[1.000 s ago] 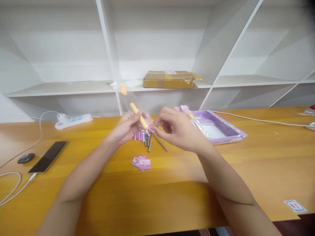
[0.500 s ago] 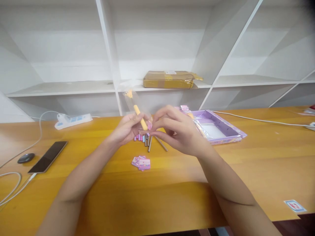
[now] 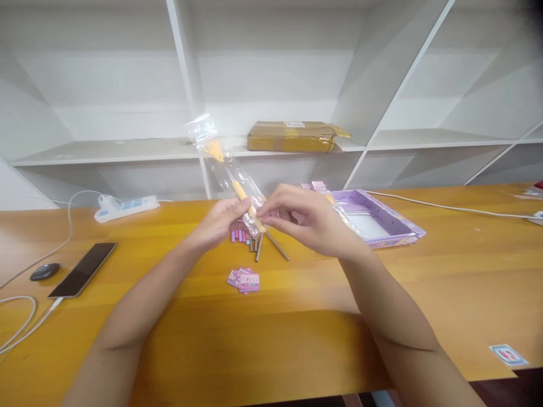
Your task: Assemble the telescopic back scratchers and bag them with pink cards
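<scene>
My left hand [image 3: 224, 220] is closed round the yellow handle [image 3: 241, 191] of what looks like a back scratcher, inside a clear plastic bag [image 3: 201, 127]. Its fingered yellow head [image 3: 214, 150] points up and away to the left, with a thin shaft between head and handle. My right hand [image 3: 301, 217] pinches the bag near the handle's lower end; its fingertips partly hide what they grip. Below the hands lie several metal rods [image 3: 278, 247] and small pink, purple and blue pieces [image 3: 240, 236]. Nearer me is a small pile of pink cards [image 3: 249, 281].
A purple box tray [image 3: 407, 229] stands at right, with bagged items [image 3: 345, 217] at its left side. At left are a phone [image 3: 83, 270], a mouse [image 3: 44, 272] and a power strip [image 3: 127, 209]. A taped carton [image 3: 291, 137] sits on the shelf behind.
The bag now extends further up and left, and the yellow head shows more clearly. The handle sits lower within the bag. A pink card by my fingers no longer shows.
</scene>
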Available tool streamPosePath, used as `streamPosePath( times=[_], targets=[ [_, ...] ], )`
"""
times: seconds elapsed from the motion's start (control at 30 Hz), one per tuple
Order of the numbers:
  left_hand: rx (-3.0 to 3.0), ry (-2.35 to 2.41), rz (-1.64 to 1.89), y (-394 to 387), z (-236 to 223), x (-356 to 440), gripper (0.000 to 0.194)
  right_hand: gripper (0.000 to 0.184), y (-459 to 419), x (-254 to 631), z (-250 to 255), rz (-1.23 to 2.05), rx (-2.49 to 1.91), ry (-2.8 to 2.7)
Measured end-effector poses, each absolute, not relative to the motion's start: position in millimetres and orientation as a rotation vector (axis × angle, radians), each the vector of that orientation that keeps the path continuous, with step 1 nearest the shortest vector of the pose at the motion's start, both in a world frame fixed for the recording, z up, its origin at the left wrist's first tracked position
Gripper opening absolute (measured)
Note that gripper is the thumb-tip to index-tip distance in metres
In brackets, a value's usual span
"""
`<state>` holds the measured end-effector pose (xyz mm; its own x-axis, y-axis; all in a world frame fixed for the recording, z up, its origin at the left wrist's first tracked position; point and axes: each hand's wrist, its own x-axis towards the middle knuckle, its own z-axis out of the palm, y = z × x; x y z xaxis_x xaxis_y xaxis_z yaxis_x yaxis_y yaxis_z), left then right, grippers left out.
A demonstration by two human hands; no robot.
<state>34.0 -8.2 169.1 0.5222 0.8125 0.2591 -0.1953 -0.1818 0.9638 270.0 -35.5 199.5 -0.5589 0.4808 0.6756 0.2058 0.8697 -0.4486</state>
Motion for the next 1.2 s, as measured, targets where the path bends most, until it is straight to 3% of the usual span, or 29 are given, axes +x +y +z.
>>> streamPosePath(
  times=[0.13,0.53,0.83,1.2],
  targets=[
    [1.544,0.6,0.953,-3.9,162.5,31.5,0.054,0.011,-29.4,270.5,198.2,0.507,-0.512,-2.162],
    [1.622,0.699,0.936,-15.4,173.3,31.5,0.039,0.007,-31.0,262.7,192.9,0.332,-0.717,-2.031],
    [1.659,0.634,0.903,-12.3,173.5,25.7,0.033,0.039,-28.8,276.8,198.6,0.497,-0.798,-2.078],
    [1.658,0.56,0.805,-19.6,178.6,25.9,0.026,0.052,-24.8,275.5,201.7,0.704,-0.739,-2.332]
  ],
)
